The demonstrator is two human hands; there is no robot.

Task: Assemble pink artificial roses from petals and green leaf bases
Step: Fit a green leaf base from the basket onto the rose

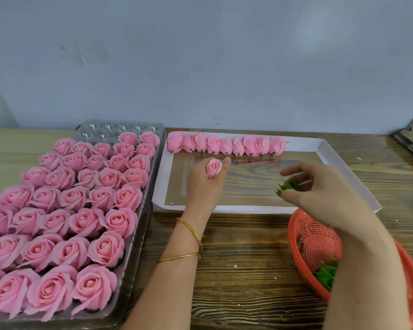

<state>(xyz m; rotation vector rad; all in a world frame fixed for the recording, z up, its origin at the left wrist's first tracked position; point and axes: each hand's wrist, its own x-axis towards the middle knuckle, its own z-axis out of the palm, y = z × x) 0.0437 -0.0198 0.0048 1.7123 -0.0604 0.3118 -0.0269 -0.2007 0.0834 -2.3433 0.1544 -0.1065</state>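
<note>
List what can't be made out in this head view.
Rose in the left hand: underside hidden by the fingers, head view.
Green leaf base in the right hand: blurred, partly under fingers.
Red basket: contents mostly behind the right forearm; cut by right edge.
Rose tray: cut by left and bottom edges.

No text, label, brand or number reads legibly. Small printed patch (pixel 200 130) at far edge of white tray (pixel 329 153): too blurred to read.
</note>
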